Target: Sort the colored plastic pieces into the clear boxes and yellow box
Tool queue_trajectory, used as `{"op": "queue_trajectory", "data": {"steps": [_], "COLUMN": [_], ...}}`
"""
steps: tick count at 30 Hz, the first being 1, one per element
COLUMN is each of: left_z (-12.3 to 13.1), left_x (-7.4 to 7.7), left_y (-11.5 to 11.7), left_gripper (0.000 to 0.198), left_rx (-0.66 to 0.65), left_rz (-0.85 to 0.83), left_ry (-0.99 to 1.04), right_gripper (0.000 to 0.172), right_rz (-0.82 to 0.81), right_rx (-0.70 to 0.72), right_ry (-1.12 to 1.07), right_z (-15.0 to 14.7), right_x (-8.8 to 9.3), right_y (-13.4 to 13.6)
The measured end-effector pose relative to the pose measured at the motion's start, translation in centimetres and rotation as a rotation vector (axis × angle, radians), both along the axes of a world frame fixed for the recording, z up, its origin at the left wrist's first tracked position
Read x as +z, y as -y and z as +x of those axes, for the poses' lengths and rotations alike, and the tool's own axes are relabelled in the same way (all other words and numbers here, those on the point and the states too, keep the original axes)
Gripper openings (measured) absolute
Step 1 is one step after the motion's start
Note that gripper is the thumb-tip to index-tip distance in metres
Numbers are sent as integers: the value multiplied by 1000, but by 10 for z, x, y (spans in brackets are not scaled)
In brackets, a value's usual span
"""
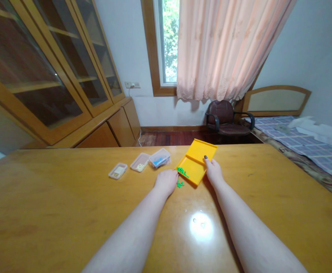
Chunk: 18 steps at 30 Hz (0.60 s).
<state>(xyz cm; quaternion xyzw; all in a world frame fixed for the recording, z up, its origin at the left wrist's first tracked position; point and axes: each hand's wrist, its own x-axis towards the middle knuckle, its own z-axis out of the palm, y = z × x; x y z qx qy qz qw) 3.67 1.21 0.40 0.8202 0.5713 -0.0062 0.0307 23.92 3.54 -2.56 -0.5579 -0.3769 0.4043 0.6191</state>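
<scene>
A yellow tray (pixel 196 153) is tilted on the wooden table (pixel 69 197), its near left corner lowest. My right hand (pixel 213 170) grips its right edge, thumb on the rim. Small green pieces (pixel 181 172) lie in the low corner, and a few green pieces (pixel 179 184) lie on the table just outside it. My left hand (pixel 166 182) rests curled beside that corner, next to the fallen pieces; its fingertips are hidden, so I cannot see whether it holds anything.
Three small clear boxes stand left of the tray: one with blue pieces (pixel 159 157), one with pale pieces (pixel 140 162), and one further left (pixel 118 170). Beyond the table are a dark chair (pixel 228 119), a bed (pixel 302 140) and glass-fronted cabinets (pixel 55 68).
</scene>
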Motion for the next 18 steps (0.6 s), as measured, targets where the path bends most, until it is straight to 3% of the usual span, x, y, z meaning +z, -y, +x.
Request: {"op": "queue_trajectory", "data": {"steps": [11,18], "left_z": [-2,-3], "left_x": [7,14], "left_y": [0,-1], "left_gripper": [30,30], "left_rx": [-21,-11], "left_rz": [-63,64], "left_ry": [40,102], "right_gripper": [49,48], "right_rz": [-8,25], "right_rx": [-10,95], "right_ry": [32,-44], "right_z": [2,-6], "right_x": [-3,1], "right_y": [-2,2]}}
